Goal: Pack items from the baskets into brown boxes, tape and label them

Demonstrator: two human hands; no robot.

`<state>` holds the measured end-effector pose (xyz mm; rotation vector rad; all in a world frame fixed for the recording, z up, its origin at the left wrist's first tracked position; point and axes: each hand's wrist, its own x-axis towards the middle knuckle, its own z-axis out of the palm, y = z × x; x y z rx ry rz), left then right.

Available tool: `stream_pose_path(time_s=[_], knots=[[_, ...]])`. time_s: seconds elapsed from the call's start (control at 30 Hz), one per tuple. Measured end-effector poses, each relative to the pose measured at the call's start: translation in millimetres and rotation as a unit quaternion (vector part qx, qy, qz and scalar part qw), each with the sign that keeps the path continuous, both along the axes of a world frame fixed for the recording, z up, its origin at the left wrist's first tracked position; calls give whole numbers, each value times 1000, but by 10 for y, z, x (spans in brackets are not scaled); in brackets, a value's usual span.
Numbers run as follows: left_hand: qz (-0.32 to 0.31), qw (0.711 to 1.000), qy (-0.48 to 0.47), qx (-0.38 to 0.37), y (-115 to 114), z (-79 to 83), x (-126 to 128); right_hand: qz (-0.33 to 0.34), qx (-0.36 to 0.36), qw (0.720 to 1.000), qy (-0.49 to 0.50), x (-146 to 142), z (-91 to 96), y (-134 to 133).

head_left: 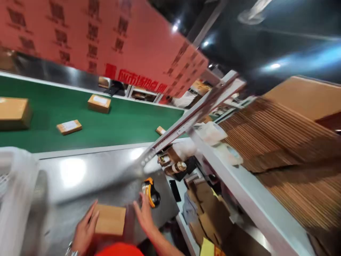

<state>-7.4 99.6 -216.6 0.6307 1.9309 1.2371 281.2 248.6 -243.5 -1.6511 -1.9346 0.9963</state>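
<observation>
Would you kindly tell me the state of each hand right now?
Left hand: open, against the cardboard box.
Right hand: open, by the tape dispenser; whether touching cannot be told.

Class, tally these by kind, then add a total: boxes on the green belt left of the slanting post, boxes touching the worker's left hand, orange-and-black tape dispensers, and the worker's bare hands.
Belt boxes: 4
Box at the left hand: 1
Tape dispenser: 1
Hands: 2
Total: 8
</observation>
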Motion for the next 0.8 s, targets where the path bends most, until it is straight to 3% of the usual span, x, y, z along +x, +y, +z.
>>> stream_pose_path(time_s=[0.07, 0.17, 0.23, 0.37, 0.53, 0.67, 0.73, 0.8], knots=[[-9, 999, -38, 6, 94, -72, -33, -36, 104, 990, -89, 172, -73, 114], [-38, 998, -53, 11, 235, -134, -91, 28, 178, 966, -183, 354, -263, 198], [-41, 998, -52, 16, 299, -121, -120, 44, 200, 952, -229, 443, -346, 204], [-29, 997, -70, 9, 356, -55, -130, -20, 172, 948, -267, 559, -331, 286], [-8, 995, -103, 13, 363, -80, -100, 1, -13, 989, -146, 518, -80, 606], [-7, 991, -134, 30, 336, -134, -66, 6, -43, 999, -23, 344, 301, 683], [-13, 990, -138, 36, 315, -147, -35, 4, -95, 988, 122, 176, 555, 562], [-15, 991, -126, 35, 291, -145, 11, -7, -159, 951, 266, -54, 807, 347]])
